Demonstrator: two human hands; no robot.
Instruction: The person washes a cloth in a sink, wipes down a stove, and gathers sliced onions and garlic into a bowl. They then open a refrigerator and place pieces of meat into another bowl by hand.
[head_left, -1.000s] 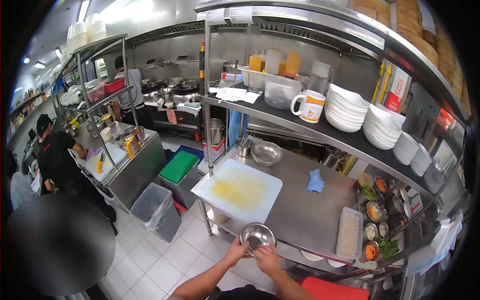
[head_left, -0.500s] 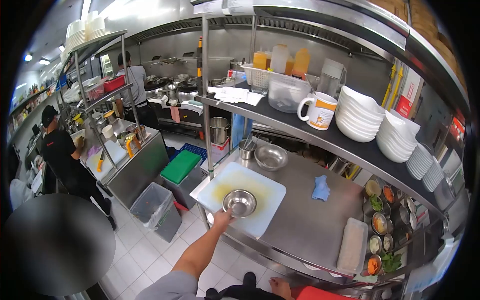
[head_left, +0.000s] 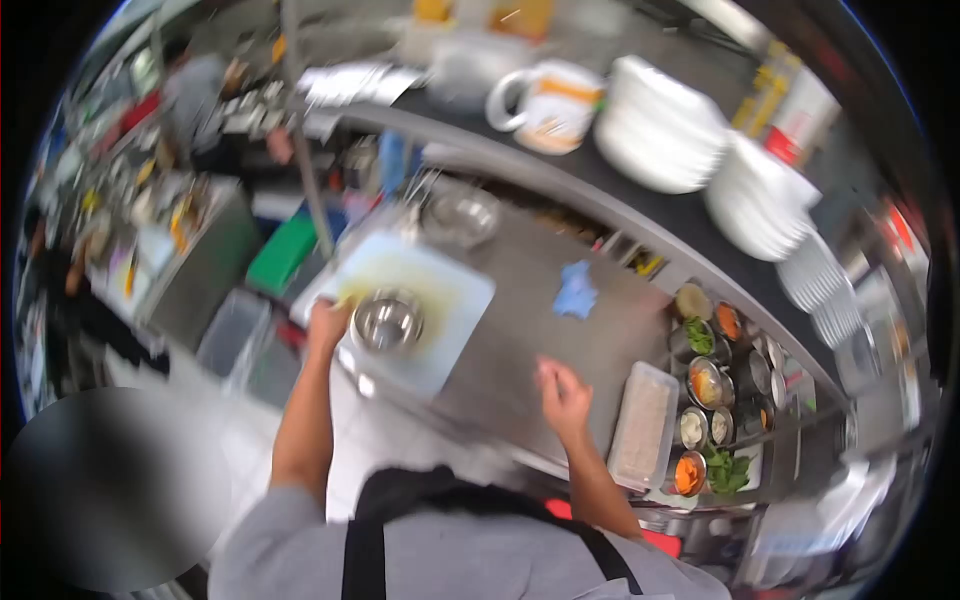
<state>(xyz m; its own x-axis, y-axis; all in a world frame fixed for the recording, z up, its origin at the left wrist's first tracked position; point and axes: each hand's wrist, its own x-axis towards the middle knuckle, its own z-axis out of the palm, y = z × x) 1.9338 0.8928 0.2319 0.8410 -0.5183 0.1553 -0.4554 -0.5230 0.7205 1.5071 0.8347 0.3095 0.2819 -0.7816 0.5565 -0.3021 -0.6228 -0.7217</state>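
A small stainless steel bowl point(head_left: 390, 322) sits over the pale, yellow-stained cutting board point(head_left: 455, 305) at the counter's left end. At the bowl's left rim is my left hand point(head_left: 328, 324), its fingers closed on the edge, though blur softens the contact. My right hand point(head_left: 566, 396) hovers above the steel counter, fingers loosely bent and apart, holding nothing. It is nearest to a crumpled blue cloth point(head_left: 576, 290) and a lidded, clear, long plastic container point(head_left: 643, 425).
A larger metal bowl point(head_left: 460, 215) stands behind the board. Several ingredient tins point(head_left: 705, 385) line the right side. Overhead, a shelf holds a mug point(head_left: 560, 108) and stacked white bowls point(head_left: 660, 125). Two people work at the far left.
The view has swung right and down, with blur. My right hand has come up from the bottom edge to above the counter. My left hand stays by the small bowl.
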